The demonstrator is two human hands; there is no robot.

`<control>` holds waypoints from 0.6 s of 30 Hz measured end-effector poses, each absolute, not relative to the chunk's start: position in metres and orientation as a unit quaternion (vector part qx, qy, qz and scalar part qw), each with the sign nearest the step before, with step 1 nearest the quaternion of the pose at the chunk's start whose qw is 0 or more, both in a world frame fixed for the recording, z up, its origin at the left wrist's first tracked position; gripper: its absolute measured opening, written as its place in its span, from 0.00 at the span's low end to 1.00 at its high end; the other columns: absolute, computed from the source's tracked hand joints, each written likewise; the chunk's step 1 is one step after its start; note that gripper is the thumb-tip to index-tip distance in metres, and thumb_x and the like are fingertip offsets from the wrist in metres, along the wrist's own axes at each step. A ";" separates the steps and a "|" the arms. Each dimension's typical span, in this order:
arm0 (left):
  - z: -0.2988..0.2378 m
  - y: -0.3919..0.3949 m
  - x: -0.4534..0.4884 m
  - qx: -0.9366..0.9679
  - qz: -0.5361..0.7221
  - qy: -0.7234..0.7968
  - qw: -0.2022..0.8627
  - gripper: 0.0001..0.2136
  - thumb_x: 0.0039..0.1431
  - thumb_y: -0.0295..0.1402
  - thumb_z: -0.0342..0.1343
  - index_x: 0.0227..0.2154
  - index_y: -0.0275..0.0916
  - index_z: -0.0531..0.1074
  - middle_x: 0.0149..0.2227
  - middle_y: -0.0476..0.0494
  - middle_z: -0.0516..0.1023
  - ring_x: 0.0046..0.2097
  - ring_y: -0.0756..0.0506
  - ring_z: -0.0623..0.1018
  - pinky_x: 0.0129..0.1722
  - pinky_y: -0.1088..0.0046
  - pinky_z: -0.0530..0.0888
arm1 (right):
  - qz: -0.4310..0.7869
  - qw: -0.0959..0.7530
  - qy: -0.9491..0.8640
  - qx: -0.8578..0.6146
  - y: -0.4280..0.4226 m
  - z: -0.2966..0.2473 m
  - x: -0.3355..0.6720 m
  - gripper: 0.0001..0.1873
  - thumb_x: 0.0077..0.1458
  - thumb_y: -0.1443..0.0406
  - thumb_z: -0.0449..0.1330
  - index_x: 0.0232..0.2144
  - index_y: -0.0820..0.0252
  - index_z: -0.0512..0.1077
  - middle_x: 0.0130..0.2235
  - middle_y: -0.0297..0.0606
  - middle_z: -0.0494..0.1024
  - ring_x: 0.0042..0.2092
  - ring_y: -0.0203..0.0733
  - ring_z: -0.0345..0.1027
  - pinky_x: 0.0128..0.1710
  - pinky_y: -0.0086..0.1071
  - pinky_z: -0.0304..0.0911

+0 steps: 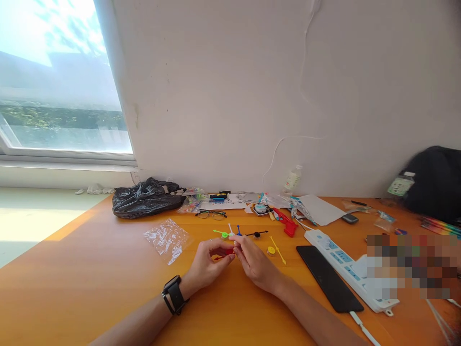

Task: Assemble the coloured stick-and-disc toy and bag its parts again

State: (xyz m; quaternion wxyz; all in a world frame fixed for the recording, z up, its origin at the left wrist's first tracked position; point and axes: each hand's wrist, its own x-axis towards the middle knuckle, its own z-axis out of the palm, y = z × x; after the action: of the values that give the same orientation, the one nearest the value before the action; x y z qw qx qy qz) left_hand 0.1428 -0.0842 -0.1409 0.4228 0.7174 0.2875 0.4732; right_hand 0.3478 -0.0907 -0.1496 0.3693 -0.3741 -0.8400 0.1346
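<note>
My left hand [211,262] pinches a small red plastic arrow spinner [229,251], mostly hidden by the fingers. Its red tip [218,259] shows below them. Against it, the fingertips of my right hand [254,262] are pressed together, and what they hold is too small to make out. Just beyond the hands lie a green arrow spinner [224,235], a white one [230,228], a blue one [238,229] and a black one [257,234]. To the right of my right hand is a yellow spinner [271,250] beside a yellow arrow [279,252].
A clear plastic bag [168,240] lies left of the hands. Behind are a black plastic bag [147,199], eyeglasses [211,214] and a red toy gun [288,225]. Rightward lie a dark phone [329,278] with a white cable [363,328] and a white power strip [340,262].
</note>
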 end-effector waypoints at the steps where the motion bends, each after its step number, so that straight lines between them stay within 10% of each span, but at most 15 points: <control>1: -0.141 -0.084 0.143 0.718 0.472 0.289 0.422 0.14 0.63 0.42 0.63 0.41 0.36 0.84 0.41 0.36 0.86 0.44 0.38 0.84 0.47 0.64 0.80 | 0.132 0.368 -0.839 -0.378 -0.091 -0.149 0.348 0.15 0.73 0.66 0.48 0.57 0.53 0.67 0.45 0.43 0.76 0.45 0.47 0.71 0.49 0.43 0.70; 18: -0.135 -0.082 0.142 0.681 0.462 0.274 0.498 0.14 0.60 0.43 0.64 0.38 0.37 0.84 0.42 0.36 0.85 0.44 0.39 0.82 0.47 0.64 0.78 | 0.158 0.354 -0.838 -0.383 -0.092 -0.143 0.350 0.18 0.73 0.65 0.48 0.62 0.51 0.63 0.50 0.43 0.79 0.49 0.47 0.75 0.49 0.40 0.69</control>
State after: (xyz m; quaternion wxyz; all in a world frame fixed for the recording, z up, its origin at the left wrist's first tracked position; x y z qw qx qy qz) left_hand 0.1416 -0.0816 -0.1352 0.4978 0.6806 0.2742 0.4624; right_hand 0.3499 -0.0919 -0.1428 0.3539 -0.3832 -0.8384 0.1582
